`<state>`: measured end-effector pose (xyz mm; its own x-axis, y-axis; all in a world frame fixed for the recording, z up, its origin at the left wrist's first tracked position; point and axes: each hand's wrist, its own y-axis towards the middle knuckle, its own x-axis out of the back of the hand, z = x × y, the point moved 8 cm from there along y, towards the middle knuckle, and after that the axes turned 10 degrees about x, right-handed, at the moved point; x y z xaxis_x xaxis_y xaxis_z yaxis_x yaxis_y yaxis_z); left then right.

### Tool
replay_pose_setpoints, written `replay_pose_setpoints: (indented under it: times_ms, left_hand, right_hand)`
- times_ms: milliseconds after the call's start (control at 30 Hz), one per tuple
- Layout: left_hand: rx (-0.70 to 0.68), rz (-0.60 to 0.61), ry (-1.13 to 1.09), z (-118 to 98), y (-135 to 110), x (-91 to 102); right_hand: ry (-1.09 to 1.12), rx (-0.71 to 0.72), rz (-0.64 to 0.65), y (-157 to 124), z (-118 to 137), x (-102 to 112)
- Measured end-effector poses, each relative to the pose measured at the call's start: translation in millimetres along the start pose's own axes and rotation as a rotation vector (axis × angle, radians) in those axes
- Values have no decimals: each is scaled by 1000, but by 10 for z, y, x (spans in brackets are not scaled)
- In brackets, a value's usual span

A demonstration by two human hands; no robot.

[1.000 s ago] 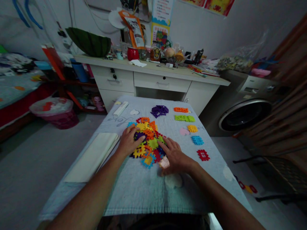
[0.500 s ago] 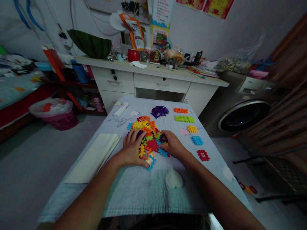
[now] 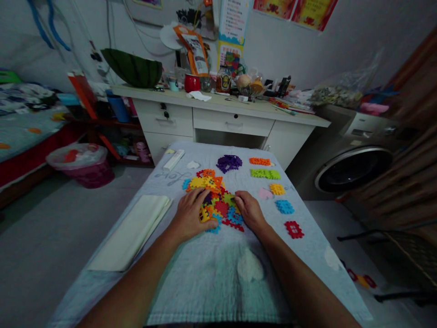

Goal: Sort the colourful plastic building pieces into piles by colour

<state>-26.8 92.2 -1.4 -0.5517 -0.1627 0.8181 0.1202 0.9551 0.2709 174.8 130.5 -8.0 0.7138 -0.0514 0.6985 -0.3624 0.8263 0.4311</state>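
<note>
Now the pile of plastic pieces (image 3: 221, 208) is flanked from both sides!

Around the middle of the table (image 3: 205, 282) it is seen, loosely heaped, with red, blue, green, orange and yellow all jumbled together. On its left side the left hand (image 3: 193, 212) is laid, spread wide, thumb held away from the fingers, and a yellow piece (image 3: 204, 214) is framed in that gap. Over on the right side the right hand (image 3: 251, 209) is set, its fingers curled in; whether anything is pinched there cannot be told.

And look, along the right edge, colours are lined up! From the far right corner towards the near one are placed orange pieces (image 3: 260, 161), green pieces (image 3: 265, 174), yellow pieces (image 3: 277, 189), blue pieces (image 3: 284, 207) and red pieces (image 3: 294, 229). Purple pieces (image 3: 229, 163) are heaped near the far edge. By the left edge a folded white sheet (image 3: 131, 234) is laid.
</note>
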Motion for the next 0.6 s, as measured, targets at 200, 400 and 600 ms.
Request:
replay_pose_setpoints:
  times_ms: [200,400,600]
  left_hand:
    - [52,-124,-70,127,73,114]
    - [190,-207,-109,354,138,103]
    - [225,-185,-135,442,172,-6]
  right_hand:
    - [-142,-30,-162,203,-130,305]
    - [129,-255,-83,722,-570,267]
    - [489,-590,-148,1041,-888,-131]
